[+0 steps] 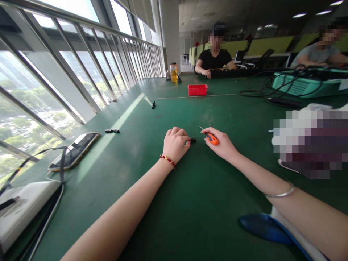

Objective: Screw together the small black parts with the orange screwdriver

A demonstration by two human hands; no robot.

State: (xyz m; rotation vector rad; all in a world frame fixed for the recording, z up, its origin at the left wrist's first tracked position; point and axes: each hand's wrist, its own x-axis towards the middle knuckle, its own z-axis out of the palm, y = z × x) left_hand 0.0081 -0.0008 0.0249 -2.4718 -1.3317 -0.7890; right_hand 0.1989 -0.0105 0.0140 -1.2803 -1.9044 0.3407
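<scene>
My left hand (176, 142) is closed on a small black cylindrical piece (193, 140), low over the green table (163, 203). Only one end of that piece sticks out past the thumb and fingertips; the rest is hidden. To its right, my right hand (220, 142) grips a screwdriver (212, 139) by its orange and black handle. The thin metal shaft points up and to the left, apart from the black piece. Farther off lie two more small black parts, one (112, 131) at the left and another (153, 105) beyond my left hand.
A red tray (197, 90) stands farther back, near a jar of yellow liquid (173, 73). A phone (74, 150) and a white box (27, 214) with cables are at left. At right are a teal basket (296, 85) with black cables and a blurred bundle. Two people sit opposite.
</scene>
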